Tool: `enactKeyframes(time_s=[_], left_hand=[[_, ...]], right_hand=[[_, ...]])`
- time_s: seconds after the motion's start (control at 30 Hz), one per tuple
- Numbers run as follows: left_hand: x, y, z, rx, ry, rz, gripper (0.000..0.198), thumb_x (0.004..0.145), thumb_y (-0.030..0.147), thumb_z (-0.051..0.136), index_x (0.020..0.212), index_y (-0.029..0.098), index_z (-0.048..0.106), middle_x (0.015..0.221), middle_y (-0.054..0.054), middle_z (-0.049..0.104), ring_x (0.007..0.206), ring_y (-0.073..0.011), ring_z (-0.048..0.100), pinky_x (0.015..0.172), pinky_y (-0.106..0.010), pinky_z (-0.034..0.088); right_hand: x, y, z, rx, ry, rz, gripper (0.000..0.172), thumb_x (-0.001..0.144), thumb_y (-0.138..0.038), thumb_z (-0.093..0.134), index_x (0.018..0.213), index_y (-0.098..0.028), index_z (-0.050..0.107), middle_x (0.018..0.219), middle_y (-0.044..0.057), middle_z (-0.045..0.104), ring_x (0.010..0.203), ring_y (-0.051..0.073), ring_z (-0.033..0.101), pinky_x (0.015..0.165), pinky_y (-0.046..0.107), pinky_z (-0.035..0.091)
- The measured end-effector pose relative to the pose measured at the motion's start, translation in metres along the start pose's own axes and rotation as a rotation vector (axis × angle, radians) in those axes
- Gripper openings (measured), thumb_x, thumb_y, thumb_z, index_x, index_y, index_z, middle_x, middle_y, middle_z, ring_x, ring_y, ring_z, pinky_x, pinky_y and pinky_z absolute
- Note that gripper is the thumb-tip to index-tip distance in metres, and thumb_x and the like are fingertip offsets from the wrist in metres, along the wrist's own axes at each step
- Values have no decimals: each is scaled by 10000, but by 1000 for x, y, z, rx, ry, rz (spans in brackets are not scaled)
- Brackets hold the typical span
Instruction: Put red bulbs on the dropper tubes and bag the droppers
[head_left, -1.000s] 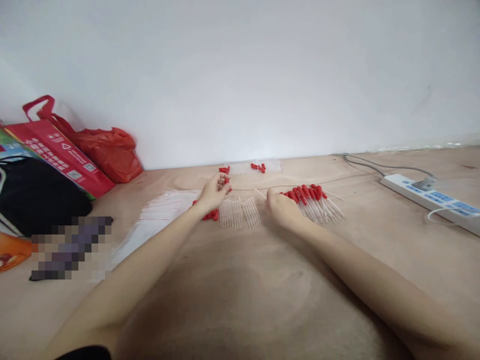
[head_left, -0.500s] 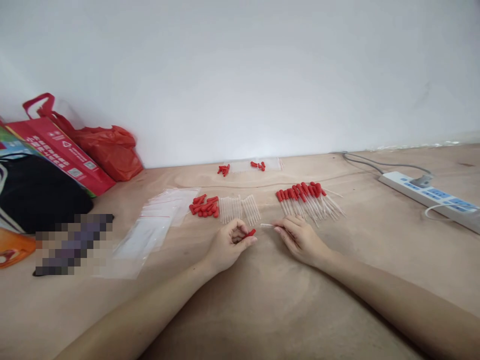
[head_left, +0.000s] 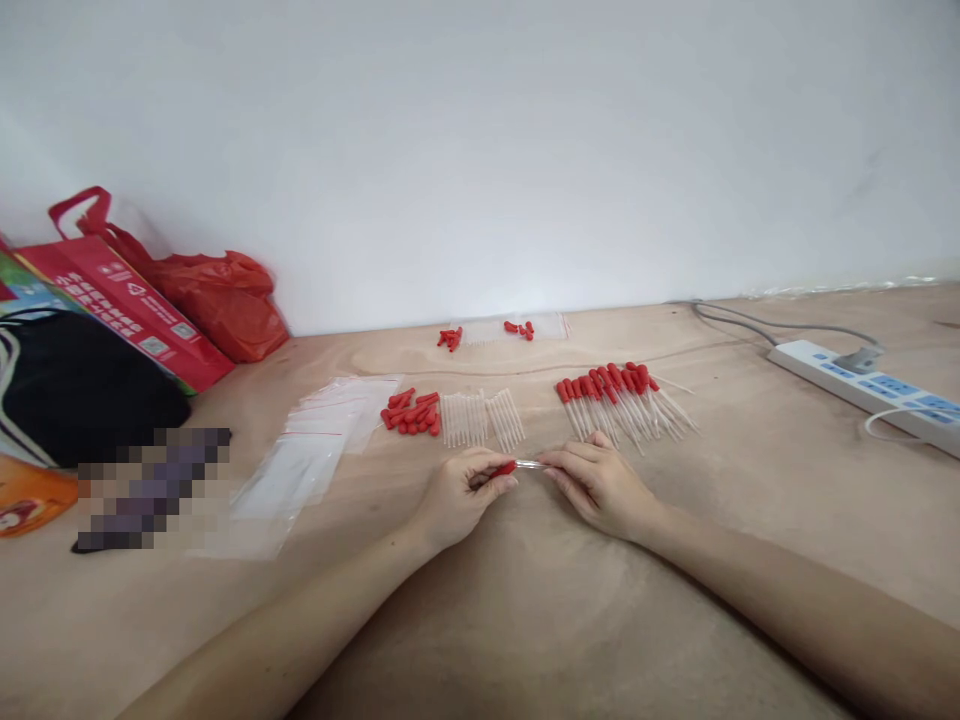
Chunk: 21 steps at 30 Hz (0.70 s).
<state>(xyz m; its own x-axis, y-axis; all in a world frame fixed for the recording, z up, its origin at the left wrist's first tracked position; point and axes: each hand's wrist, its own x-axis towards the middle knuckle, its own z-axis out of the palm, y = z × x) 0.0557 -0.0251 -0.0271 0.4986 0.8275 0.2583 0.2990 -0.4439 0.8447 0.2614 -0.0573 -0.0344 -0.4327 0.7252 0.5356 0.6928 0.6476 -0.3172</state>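
My left hand (head_left: 466,497) pinches a red rubber dropper bulb (head_left: 505,468), its open end pointing right. Between the fingertips of my right hand (head_left: 596,483) is a clear glass dropper tube (head_left: 529,464), and its left end meets the bulb's mouth. How far the tube sits inside cannot be made out. Just beyond my hands lie loose clear tubes (head_left: 463,420) in a row, with a heap of red bulbs (head_left: 411,412) to their left. Behind my right hand, several droppers with red bulbs fitted (head_left: 611,385) lie side by side.
Clear zip bags (head_left: 311,450) lie to the left, near a black bag (head_left: 90,385) and red bags (head_left: 217,300). More bulbs (head_left: 450,339) rest by a clear bag near the wall. A power strip (head_left: 870,390) with cables lies at the right.
My hands have come together. The tube's end has met the red bulb, and my left fingers have closed more tightly around the bulb.
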Motion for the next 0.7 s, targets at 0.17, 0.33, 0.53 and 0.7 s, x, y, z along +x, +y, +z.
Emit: enactKeyframes(time_s=[0.17,0.33,0.53,0.7], left_hand=[[-1,-1,0,138,49,55,129,774,246,554,820,163,642,726,-21,628,660,-126,569,606,-226,456],[-4,8,-2,248,11,146,130,801,199,501,792,161,625,727,-16,623,665,-119,562,622,-225,437],[-9,13,-1,348,-92,245,152,825,203,464,799,150,605,720,-25,597,644,-112,535,605,-216,418],[-10,12,1,407,-81,271,166,832,225,447,790,154,591,704,-28,579,628,-115,519,595,-221,415]], right_hand=[[-1,-1,0,30,-8,-41,210,863,-215,407,936,-171,600,741,23,639,642,118,526,660,286,266],[1,0,-3,47,-51,-83,213,857,-217,419,944,-181,611,697,13,634,615,112,513,662,292,236],[2,2,-10,-45,-136,-133,212,853,-223,422,883,-205,631,659,-9,619,543,93,463,633,295,193],[2,-3,-10,-112,-109,-172,241,849,-199,393,795,-187,628,604,-7,583,522,97,435,621,298,189]])
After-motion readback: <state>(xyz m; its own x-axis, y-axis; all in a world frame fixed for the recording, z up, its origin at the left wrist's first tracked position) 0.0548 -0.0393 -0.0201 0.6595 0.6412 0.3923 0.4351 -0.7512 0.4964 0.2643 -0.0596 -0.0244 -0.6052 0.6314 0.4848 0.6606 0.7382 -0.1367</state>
